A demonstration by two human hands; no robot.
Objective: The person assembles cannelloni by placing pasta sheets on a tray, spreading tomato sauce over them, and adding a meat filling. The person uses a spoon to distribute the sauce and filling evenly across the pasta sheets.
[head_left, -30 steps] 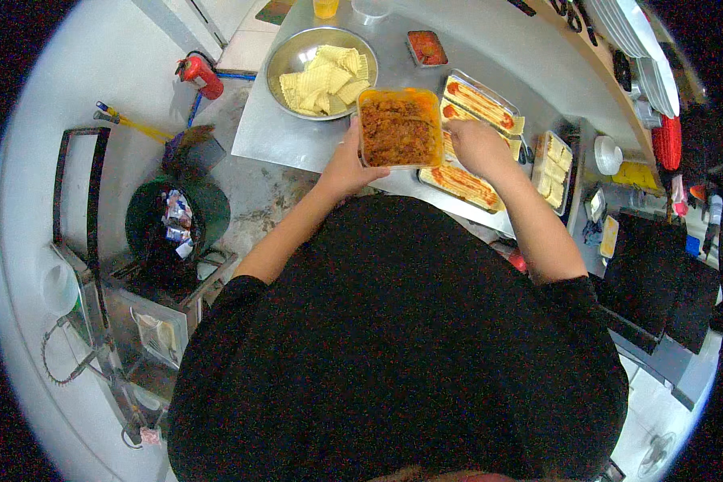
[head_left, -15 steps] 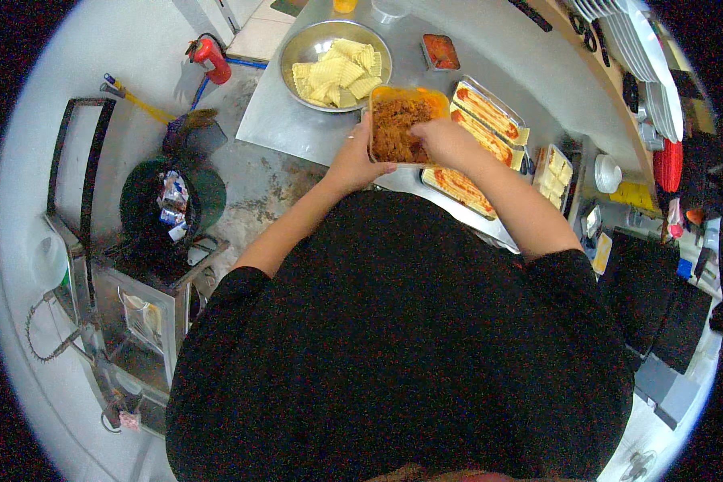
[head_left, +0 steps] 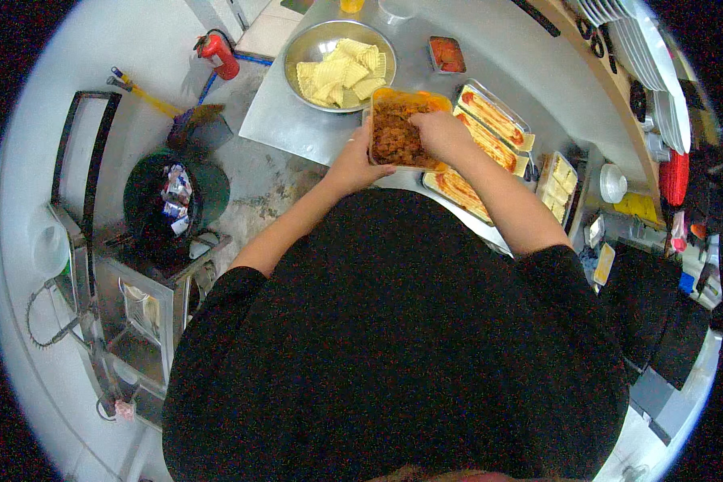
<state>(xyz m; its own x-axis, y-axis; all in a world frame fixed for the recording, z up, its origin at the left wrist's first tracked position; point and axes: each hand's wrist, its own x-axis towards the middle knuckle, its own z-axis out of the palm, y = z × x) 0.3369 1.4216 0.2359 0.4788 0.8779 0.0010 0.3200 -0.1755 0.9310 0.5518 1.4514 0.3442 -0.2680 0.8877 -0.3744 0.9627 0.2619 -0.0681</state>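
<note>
L hand (head_left: 350, 165) closed on the L side & near edge of a clear tub (head_left: 418, 100), thumb along near edge, other fingers partly hidden; tub held by near edge of metal worktop (head_left: 285, 136). R hand (head_left: 442, 138) inside tub, fingers dipped in brown filling (head_left: 394, 138); tips hidden, so opening & any hold can't be told. Beyond tub, to L: metal bowl (head_left: 304, 53) w/ yellow sheets (head_left: 345, 71). To R: trays (head_left: 502, 98) w/ red-streaked sheets, partly behind R forearm.
</note>
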